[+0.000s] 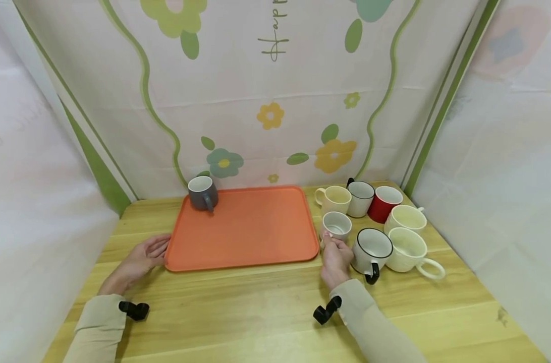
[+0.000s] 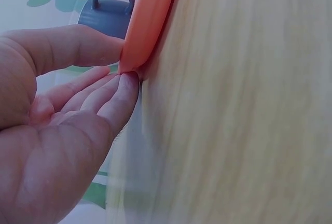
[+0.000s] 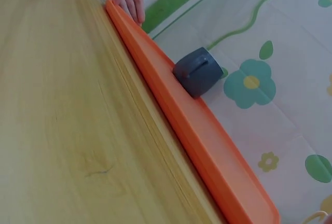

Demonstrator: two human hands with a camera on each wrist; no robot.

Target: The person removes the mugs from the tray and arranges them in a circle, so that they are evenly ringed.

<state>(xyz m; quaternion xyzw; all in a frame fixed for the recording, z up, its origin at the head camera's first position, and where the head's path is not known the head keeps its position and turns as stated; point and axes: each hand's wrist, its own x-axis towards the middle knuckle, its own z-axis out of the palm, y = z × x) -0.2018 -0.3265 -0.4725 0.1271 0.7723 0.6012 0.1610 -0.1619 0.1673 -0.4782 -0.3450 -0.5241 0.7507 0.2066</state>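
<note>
An orange tray (image 1: 245, 229) lies on the wooden table, with a dark grey-blue mug (image 1: 203, 193) upright at its back left corner. My left hand (image 1: 141, 262) is at the tray's front left side. In the left wrist view, the thumb and fingertips of this hand (image 2: 67, 105) pinch the tray's rim (image 2: 148, 24). Beyond the tray's right edge, my right hand (image 1: 336, 258) holds a small whitish mug (image 1: 336, 225) at its near left side; its handle is mostly hidden by the fingers. The right wrist view shows the tray (image 3: 179, 115) and grey-blue mug (image 3: 197, 72), not the held mug.
Several mugs crowd the right side: a cream mug (image 1: 335, 200), a black-rimmed white mug (image 1: 361, 199), a red mug (image 1: 383, 206), another black-rimmed mug (image 1: 371, 252) and two pale yellow mugs (image 1: 404, 254). Flower-printed cloth (image 1: 275, 75) walls the table's back and sides.
</note>
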